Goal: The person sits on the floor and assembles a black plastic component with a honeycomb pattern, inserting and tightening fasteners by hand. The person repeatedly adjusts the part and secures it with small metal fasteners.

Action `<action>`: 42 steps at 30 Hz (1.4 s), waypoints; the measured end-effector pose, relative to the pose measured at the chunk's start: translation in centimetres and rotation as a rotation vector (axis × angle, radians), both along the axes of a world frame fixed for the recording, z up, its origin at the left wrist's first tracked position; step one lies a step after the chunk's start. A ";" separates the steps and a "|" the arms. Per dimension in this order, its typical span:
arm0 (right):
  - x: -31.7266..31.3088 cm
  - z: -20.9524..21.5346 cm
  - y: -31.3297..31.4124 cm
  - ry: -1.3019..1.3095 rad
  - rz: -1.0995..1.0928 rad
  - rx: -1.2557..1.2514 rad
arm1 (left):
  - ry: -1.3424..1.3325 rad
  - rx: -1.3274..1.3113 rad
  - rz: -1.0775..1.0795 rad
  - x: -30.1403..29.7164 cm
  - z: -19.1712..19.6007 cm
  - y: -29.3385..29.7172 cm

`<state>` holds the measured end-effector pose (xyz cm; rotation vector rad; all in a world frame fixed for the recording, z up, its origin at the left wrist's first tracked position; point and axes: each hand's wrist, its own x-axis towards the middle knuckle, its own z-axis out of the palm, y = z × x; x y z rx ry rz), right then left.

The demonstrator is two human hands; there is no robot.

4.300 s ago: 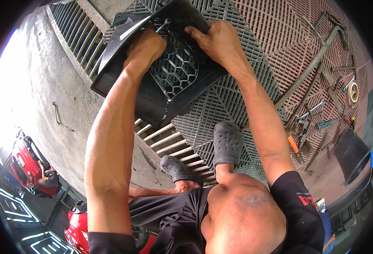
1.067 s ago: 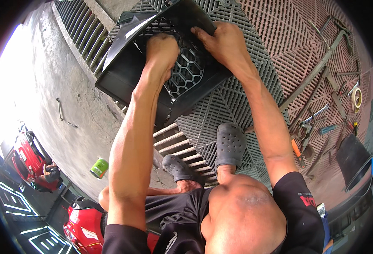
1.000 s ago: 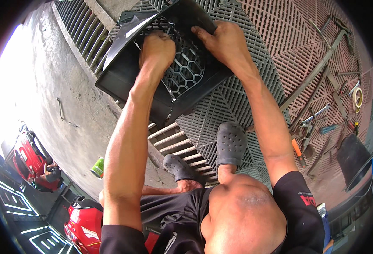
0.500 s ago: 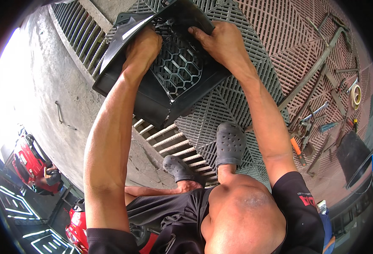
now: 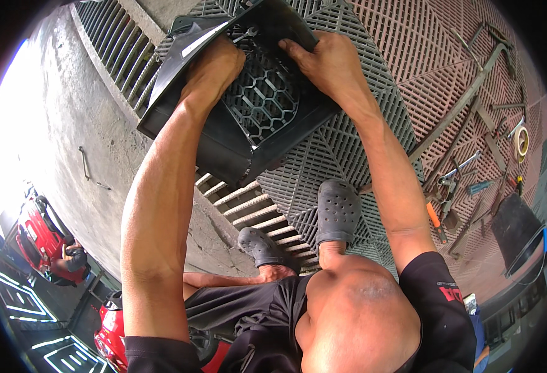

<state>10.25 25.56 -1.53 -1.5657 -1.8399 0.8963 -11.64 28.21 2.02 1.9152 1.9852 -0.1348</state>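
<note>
A black plastic panel (image 5: 273, 146) with a honeycomb mesh grille (image 5: 262, 102) set into it is held up in front of me, tilted. My left hand (image 5: 216, 67) reaches inside the panel beside the grille, closed, with its fingertips hidden. A small grey metal piece shows just past its knuckles; I cannot tell whether it is in the fingers. At the panel's right edge, my right hand (image 5: 329, 65) grips the plastic, thumb on the inner side and the other fingers out of sight behind.
Slatted drain grating (image 5: 248, 208) and grey floor tiles (image 5: 329, 158) lie below. On the right floor are several tools, a long metal bar (image 5: 457, 112), a tape roll (image 5: 521, 142) and an orange-handled tool (image 5: 434, 214). A red vehicle (image 5: 43, 236) and another person (image 5: 71, 258) are far left.
My left hand has shifted slightly right inside the panel, its wrist turning a little. The right hand keeps its grip, and the panel has barely moved.
</note>
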 end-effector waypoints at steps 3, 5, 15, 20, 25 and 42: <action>0.1 -0.2 0.0 -0.012 -0.001 0.016 | -0.013 0.045 0.035 0.7 0.1 -0.5; 0.0 -0.2 0.0 -0.002 -0.009 -0.001 | -0.020 0.043 0.038 0.6 0.0 -0.8; -0.1 0.3 0.1 0.039 -0.025 -0.073 | -0.036 -0.284 0.155 1.1 -0.7 0.1; 0.0 0.3 0.1 0.016 -0.031 -0.045 | -0.194 -0.319 0.362 2.8 0.7 -0.3; -0.1 1.2 0.0 0.034 -0.019 -0.091 | -0.322 -0.267 0.599 4.1 1.2 -1.0; -0.2 0.3 0.5 0.061 -0.061 -0.018 | -1.658 -0.180 1.387 8.4 -1.6 -2.0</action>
